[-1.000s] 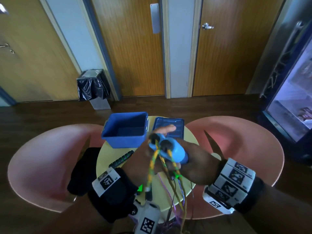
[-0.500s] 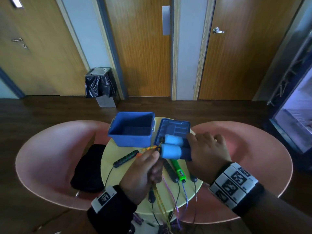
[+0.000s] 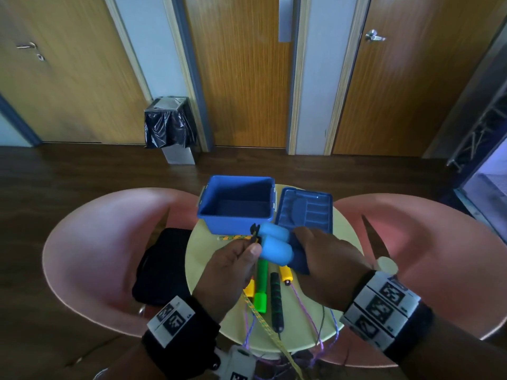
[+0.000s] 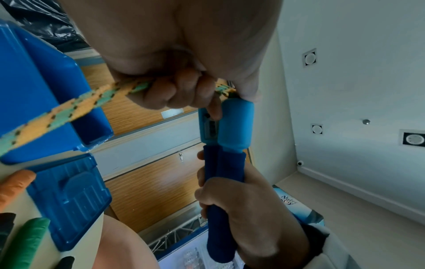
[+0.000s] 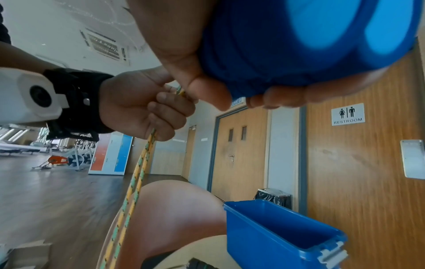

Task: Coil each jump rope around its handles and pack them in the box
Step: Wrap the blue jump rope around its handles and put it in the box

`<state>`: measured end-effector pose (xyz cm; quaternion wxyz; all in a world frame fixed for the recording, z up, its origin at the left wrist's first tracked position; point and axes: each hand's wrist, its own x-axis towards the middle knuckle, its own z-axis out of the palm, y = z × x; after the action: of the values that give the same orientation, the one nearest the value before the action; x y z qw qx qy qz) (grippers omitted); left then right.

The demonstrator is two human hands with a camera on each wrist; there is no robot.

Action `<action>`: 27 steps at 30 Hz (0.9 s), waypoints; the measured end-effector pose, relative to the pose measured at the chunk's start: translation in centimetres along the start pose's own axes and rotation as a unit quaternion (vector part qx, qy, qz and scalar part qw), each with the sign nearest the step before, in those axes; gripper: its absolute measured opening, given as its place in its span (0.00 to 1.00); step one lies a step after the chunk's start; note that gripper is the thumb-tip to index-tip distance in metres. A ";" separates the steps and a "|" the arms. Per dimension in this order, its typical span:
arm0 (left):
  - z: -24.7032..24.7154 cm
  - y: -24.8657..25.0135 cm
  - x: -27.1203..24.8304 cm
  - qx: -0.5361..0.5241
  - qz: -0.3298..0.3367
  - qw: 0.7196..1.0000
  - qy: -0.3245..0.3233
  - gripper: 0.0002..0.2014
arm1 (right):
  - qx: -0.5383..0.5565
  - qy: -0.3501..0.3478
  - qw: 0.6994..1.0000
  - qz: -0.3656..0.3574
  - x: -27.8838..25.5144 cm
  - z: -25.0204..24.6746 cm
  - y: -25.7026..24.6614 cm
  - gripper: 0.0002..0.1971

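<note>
The round table (image 3: 345,234) carries the open blue box (image 3: 236,207), with its lid (image 3: 307,212) lying just beside it. Above the table, the right hand (image 3: 329,256) grips both blue handles (image 3: 274,245) together. The left hand (image 3: 230,264) has its fingers curled around the yellow-green rope (image 4: 69,111) close to the handle tips.

Dark wood floor (image 3: 82,165). Three wooden doors (image 3: 244,78) in pale frames along the far wall, one with a restroom sign (image 5: 347,114). Bin with black liner (image 3: 170,127) by the middle door. Two pink chairs (image 3: 109,250) flank a round yellow table (image 3: 345,231).
</note>
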<state>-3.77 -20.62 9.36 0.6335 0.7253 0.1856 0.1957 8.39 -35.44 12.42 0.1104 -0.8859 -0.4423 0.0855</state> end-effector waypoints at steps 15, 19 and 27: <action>-11.4 0.0 6.8 0.050 0.071 0.994 -0.062 0.15 | 0.061 0.038 0.992 0.107 7.9 0.9 -9.4 0.18; -12.4 -0.9 8.4 0.023 0.057 0.994 -0.095 0.14 | 0.082 0.053 0.985 0.140 8.7 1.7 -9.9 0.18; -8.7 -2.1 9.0 -0.184 -0.089 0.976 -0.077 0.14 | 0.460 0.076 0.859 0.213 8.5 2.0 -6.4 0.17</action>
<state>-0.65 -8.34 8.80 0.7833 0.5899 0.1606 0.1129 8.10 -24.65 11.81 0.5175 -0.8108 -0.1437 0.2327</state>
